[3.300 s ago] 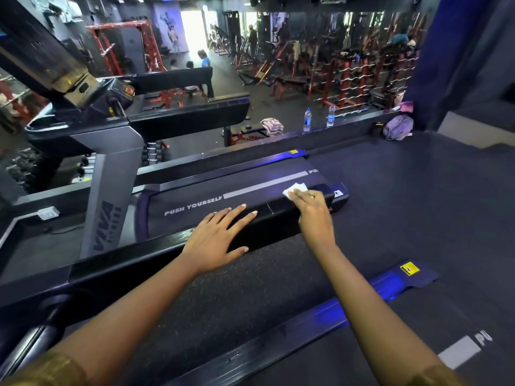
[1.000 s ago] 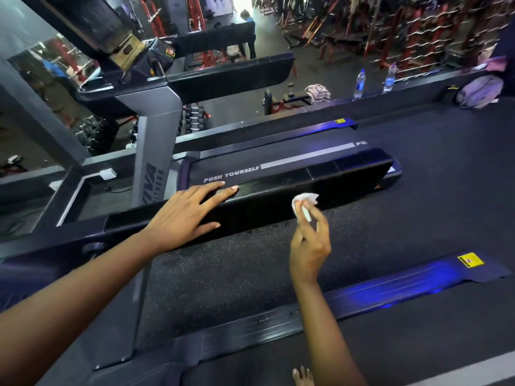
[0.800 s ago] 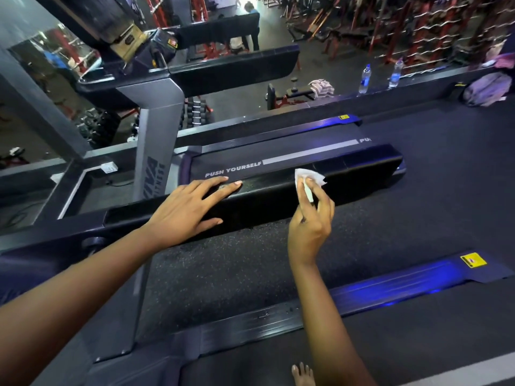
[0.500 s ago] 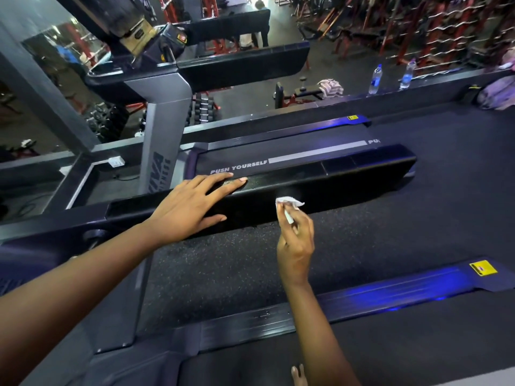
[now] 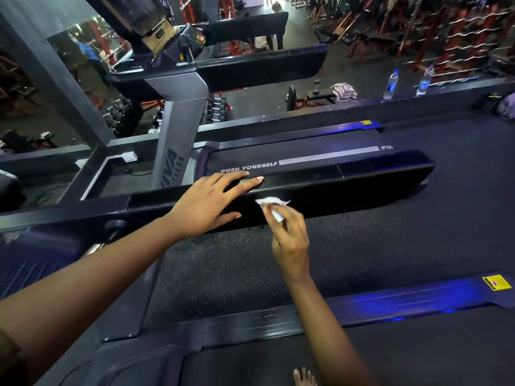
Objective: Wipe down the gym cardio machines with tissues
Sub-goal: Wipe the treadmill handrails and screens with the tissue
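Note:
A long black padded handrail [image 5: 362,182] of a treadmill runs across the middle of the view. My left hand [image 5: 211,201] lies flat on its top, fingers straight and pointing right. Just to its right, my right hand [image 5: 289,235] pinches a small crumpled white tissue [image 5: 271,201] between fingertips and holds it against the near side face of the rail. Beyond the rail lies a neighbouring treadmill's belt [image 5: 306,160] printed "PUSH YOURSELF".
A grey upright [image 5: 175,135] and a console [image 5: 178,43] rise at the upper left, with another black rail [image 5: 259,68] behind. Two water bottles [image 5: 390,84] stand on the far ledge. Blue-lit side rails [image 5: 418,302] flank the dark rubber floor. My toes [image 5: 303,377] show at the bottom.
My right hand with the tissue has slid left along the rail, from its far right end to near my left hand, dipping from the top onto the side face. The left hand stayed.

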A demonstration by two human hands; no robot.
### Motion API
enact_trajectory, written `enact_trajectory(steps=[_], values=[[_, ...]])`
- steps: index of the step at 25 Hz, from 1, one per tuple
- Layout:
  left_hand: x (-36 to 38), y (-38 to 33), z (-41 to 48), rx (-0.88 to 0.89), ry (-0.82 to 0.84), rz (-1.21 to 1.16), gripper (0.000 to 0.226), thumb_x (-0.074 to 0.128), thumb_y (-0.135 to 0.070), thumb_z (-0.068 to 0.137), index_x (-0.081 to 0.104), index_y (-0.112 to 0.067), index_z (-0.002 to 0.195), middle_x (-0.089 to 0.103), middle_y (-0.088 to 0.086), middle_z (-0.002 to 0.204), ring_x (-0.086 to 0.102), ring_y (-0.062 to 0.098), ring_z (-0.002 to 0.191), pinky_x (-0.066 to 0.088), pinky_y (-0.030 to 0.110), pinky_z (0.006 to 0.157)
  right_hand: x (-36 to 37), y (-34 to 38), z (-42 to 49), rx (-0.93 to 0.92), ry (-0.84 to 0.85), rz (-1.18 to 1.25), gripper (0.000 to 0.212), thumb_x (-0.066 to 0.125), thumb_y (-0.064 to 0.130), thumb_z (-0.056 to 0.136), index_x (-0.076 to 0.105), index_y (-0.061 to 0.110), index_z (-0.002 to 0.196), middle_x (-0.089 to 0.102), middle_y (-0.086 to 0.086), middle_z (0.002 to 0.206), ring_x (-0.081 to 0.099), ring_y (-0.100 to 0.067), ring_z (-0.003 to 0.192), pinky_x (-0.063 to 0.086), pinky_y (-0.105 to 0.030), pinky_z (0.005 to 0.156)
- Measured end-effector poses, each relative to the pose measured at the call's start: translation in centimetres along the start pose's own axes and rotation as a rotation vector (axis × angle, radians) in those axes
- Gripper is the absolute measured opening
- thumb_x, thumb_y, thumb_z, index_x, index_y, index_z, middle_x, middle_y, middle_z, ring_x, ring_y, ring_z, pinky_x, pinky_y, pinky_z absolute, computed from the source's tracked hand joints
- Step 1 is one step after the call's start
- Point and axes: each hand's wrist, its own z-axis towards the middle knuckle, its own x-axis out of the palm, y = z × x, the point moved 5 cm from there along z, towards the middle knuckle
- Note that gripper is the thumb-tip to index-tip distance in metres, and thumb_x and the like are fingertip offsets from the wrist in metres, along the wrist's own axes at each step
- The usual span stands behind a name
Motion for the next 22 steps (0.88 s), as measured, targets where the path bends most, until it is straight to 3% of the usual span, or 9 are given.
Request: enact_trajectory(steps=[5, 9, 14, 18, 22], values=[[0.0, 0.1, 0.0, 0.018, -0.009, -0.017, 0.087, 0.070, -0.036, 0.082, 0.014, -0.031, 0.149, 0.042, 0.009, 0.146, 0.051, 0.028, 0.122, 0.049, 0.042, 0.093, 1.6, -0.9, -4.6, 0.040, 0.207, 0.009, 0.047, 0.063, -0.020, 0.072, 0.066, 0.005, 0.111, 0.050, 0.000, 0.113, 0.052, -0.018, 0.101, 0.048, -0.022, 0.087], [-0.3, 0.4, -0.9, 0.010, -0.028, -0.033, 0.086, 0.069, -0.033, 0.083, 0.015, -0.031, 0.149, 0.038, 0.007, 0.149, 0.047, 0.026, 0.127, 0.042, 0.043, 0.101, -0.3, 1.8, 0.0, -0.011, 0.051, 0.024, 0.032, 0.037, 0.000, 0.098, 0.065, 0.003, 0.112, 0.052, -0.004, 0.114, 0.053, -0.019, 0.101, 0.038, -0.014, 0.098], [-0.4, 2.8, -4.8, -0.061, -0.038, 0.087, 0.083, 0.065, -0.038, 0.084, 0.016, -0.030, 0.150, 0.039, 0.006, 0.148, 0.045, 0.026, 0.131, 0.034, 0.048, 0.107, 0.5, 2.3, 1.9, -0.014, 0.027, 0.000, 0.038, 0.044, -0.011, 0.085, 0.066, 0.002, 0.113, 0.051, -0.003, 0.116, 0.051, -0.020, 0.101, 0.036, -0.014, 0.100], [-0.2, 3.9, -6.6, -0.080, -0.033, 0.191, 0.087, 0.066, -0.042, 0.080, 0.018, -0.027, 0.150, 0.043, 0.008, 0.145, 0.050, 0.028, 0.123, 0.045, 0.043, 0.095, 2.3, 1.3, -1.5, -0.112, 0.171, 0.021, 0.043, 0.049, -0.011, 0.081, 0.061, 0.009, 0.117, 0.047, -0.001, 0.115, 0.051, -0.021, 0.098, 0.051, -0.025, 0.078], [-0.2, 3.9, -6.5, -0.080, -0.057, 0.202, 0.086, 0.070, -0.041, 0.079, 0.023, -0.026, 0.150, 0.044, 0.008, 0.144, 0.050, 0.028, 0.120, 0.046, 0.040, 0.091, 3.5, 0.5, -3.7, -0.070, 0.334, 0.016, 0.066, 0.069, -0.025, 0.058, 0.062, 0.008, 0.114, 0.047, 0.000, 0.115, 0.049, -0.020, 0.100, 0.055, -0.029, 0.069]])
